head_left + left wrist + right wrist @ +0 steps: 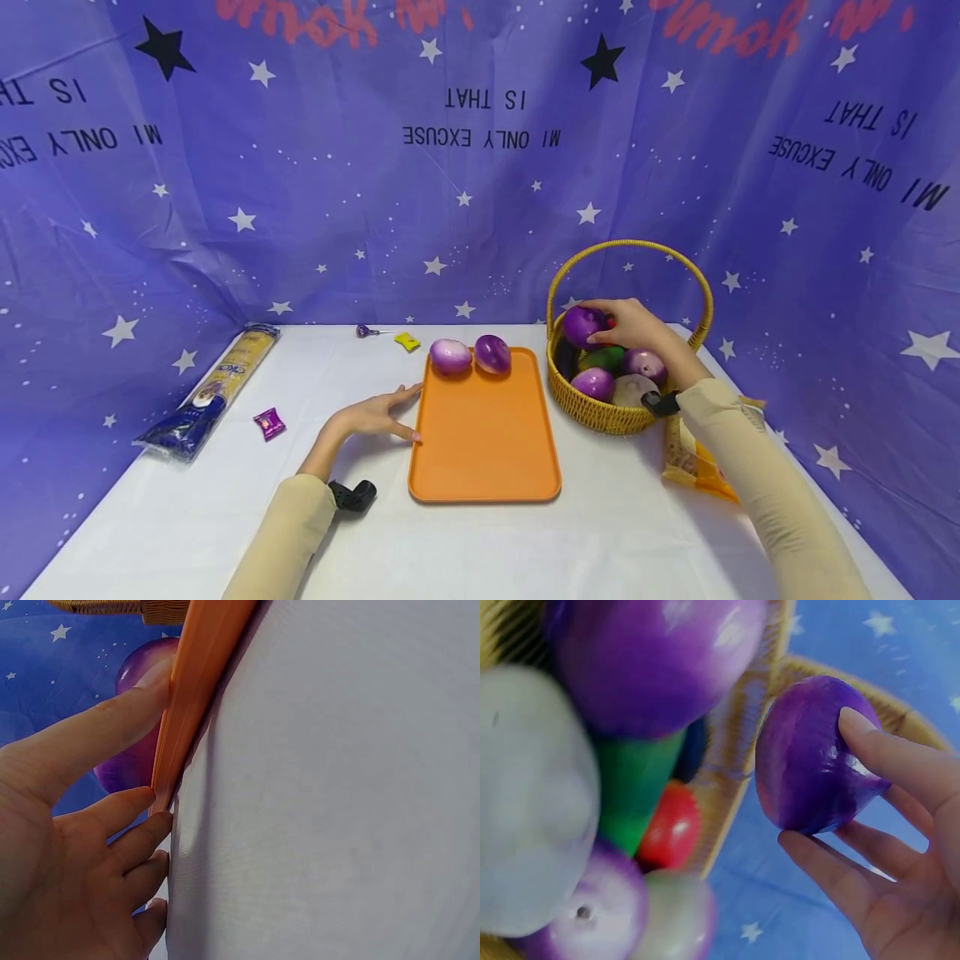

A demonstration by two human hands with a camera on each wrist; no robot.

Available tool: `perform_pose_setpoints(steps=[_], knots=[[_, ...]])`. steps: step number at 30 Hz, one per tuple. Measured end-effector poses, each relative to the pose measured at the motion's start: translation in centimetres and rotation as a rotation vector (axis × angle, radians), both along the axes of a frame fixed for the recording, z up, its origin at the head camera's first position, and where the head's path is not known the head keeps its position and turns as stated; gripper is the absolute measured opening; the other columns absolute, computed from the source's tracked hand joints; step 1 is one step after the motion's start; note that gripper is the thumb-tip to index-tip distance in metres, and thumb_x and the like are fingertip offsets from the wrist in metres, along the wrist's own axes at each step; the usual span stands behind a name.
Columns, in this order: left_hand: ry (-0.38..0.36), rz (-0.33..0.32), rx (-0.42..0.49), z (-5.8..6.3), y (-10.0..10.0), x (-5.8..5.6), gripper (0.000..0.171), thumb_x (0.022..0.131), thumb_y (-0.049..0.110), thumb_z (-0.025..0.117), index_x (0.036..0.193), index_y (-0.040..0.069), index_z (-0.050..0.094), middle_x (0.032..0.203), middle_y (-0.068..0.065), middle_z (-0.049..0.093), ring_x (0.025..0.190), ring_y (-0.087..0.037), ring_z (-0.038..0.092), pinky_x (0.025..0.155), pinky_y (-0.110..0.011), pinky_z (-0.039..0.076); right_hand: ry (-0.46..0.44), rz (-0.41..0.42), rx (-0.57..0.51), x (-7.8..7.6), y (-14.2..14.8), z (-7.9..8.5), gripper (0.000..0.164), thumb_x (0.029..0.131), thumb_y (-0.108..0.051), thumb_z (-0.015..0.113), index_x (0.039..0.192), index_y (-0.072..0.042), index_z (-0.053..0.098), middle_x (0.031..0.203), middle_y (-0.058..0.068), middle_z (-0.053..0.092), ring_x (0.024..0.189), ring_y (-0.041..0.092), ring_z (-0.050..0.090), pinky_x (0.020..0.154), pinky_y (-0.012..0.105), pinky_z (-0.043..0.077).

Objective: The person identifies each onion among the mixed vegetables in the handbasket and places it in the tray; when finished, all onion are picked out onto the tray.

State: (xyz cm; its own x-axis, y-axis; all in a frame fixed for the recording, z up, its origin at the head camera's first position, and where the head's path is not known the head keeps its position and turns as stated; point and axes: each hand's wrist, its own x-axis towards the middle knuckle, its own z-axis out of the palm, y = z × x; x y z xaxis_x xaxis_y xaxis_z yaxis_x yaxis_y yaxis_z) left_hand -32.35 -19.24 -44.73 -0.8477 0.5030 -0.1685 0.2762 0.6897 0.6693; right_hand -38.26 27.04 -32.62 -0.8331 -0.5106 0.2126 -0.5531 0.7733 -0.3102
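Head view: pinching a purple onion in the right hand by its round sides, likely for sure grip, near the basket below that hand, and touching the orange tray just right of the left hand with fingers apart, probably to steady it.

Centre of the table: tray, with two onions side by side at its far end, left of middle; the left hand touches its left edge. Right of the tray: basket, vegetables inside; over its far left part, the right hand holding another onion. Before the basket and to its right, partly beneath the right sleeve: food bag. Left of the tray: sweet; farther left, along the table's edge: pasta packet. Behind the tray's left corner: second sweet, with a lollipop to its left. Behind the table: curtain.
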Motion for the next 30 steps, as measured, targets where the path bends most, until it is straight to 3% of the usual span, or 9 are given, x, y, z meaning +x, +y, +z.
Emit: perform_pose_setpoints(steps=[9,15,21,30], knots=[[0.004,-0.005,0.0,0.1,0.0,0.0,0.101,0.077,0.039,0.079,0.155,0.012,0.022,0.154,-0.031,0.011,0.143,-0.043,0.011,0.114,-0.058,0.01,0.05,0.046,-0.11,3.7,-2.2,0.7,0.066,0.082,-0.023,0.078,0.142,-0.013,0.05,0.141,0.017,0.05,0.125,0.038,0.049,0.103,0.055,0.039],[0.001,-0.003,-0.003,0.1,0.1,0.0,0.1,0.077,0.039,0.079,0.155,0.013,0.021,0.154,-0.031,0.012,0.143,-0.043,0.012,0.114,-0.058,0.01,0.087,0.115,-0.166,5.1,-5.0,-0.6,0.064,0.081,-0.02,0.08,0.139,-0.014,0.054,0.132,0.015,0.058,0.106,0.033,0.062,0.087,0.045,0.053],[0.008,-0.003,-0.004,0.1,0.1,0.1,0.1,0.077,0.04,0.079,0.154,0.012,0.022,0.154,-0.031,0.012,0.142,-0.043,0.012,0.114,-0.059,0.011,0.048,0.203,-0.213,5.2,-8.2,-3.1,0.063,0.08,-0.018,0.08,0.138,-0.016,0.056,0.126,0.009,0.063,0.101,0.024,0.065,0.079,0.033,0.057],[0.012,0.002,-0.011,0.0,0.0,0.1,0.101,0.077,0.041,0.079,0.155,0.013,0.022,0.154,-0.03,0.013,0.142,-0.043,0.014,0.113,-0.059,0.012,-0.023,0.285,-0.225,4.2,-12.4,-6.6,0.063,0.08,-0.019,0.08,0.138,-0.014,0.055,0.133,0.011,0.058,0.117,0.028,0.057,0.09,0.041,0.053]])
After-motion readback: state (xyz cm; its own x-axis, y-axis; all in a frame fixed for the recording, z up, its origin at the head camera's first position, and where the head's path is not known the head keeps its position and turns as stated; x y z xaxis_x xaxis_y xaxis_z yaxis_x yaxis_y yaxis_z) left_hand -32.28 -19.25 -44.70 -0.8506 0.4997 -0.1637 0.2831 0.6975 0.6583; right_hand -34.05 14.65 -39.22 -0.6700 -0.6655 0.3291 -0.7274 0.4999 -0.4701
